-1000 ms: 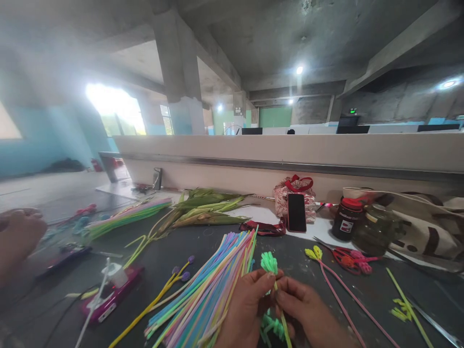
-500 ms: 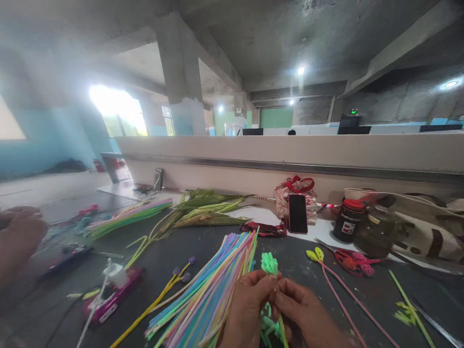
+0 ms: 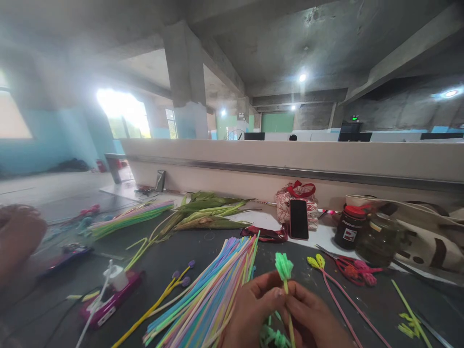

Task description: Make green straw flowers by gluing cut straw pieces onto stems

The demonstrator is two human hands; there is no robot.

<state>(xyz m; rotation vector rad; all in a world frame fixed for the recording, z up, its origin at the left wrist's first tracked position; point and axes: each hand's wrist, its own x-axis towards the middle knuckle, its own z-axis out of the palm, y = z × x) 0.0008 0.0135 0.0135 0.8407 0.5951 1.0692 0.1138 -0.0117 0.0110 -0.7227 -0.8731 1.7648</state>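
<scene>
Between my two hands a green pipe-cleaner flower head [image 3: 284, 266] stands upright on a pale yellow-green stem [image 3: 290, 314]. My left hand [image 3: 253, 309] is closed around the stem's left side, thumb pressed just below the flower. My right hand [image 3: 311, 311] pinches the same stem from the right. Several loose green curled pieces [image 3: 273, 336] show beneath my hands. Left of them lies a large bundle of multicoloured pipe cleaners [image 3: 213, 295]. A yellow bud with pink stems [image 3: 317, 262] rests to the right.
Red-handled scissors [image 3: 344, 268], a dark jar [image 3: 350, 227], a glass jar [image 3: 379, 239] and a phone [image 3: 298, 219] are at the right. Corn husks [image 3: 206, 212] lie behind. A purple-balled yellow stem [image 3: 159, 299] and pink power strip [image 3: 110, 304] are left. Another person's hand [image 3: 20, 241] shows far left.
The green flower head has shifted right and now shows more fully above my fingers, with its stem visible between my hands. The view has tilted slightly up.
</scene>
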